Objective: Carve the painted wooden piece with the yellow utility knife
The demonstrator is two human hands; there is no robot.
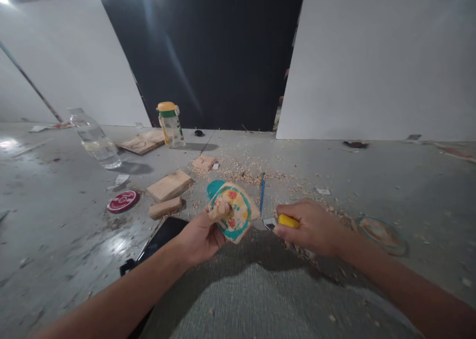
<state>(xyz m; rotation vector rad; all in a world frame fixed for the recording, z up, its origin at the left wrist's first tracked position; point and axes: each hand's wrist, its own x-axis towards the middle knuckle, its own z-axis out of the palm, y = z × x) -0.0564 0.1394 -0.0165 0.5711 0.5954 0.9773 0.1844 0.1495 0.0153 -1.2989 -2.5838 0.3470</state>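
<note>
My left hand is closed on a painted wooden piece, with its thumb over the face. That face has a teal ring around a pale yellow middle with red and orange patches, and bare wood shows at the corners. Just right of it, my right hand grips a yellow-handled utility knife. Its blade points left toward the wood, apart from it. Behind the painted piece a teal disc is partly hidden. A blue pencil-like stick lies on the floor between the hands.
Wood shavings litter the grey floor, with wooden blocks left of them. A red round lid, a clear water bottle and a yellow-capped drinking bottle stand or lie further left. A black flat object is beneath my left forearm.
</note>
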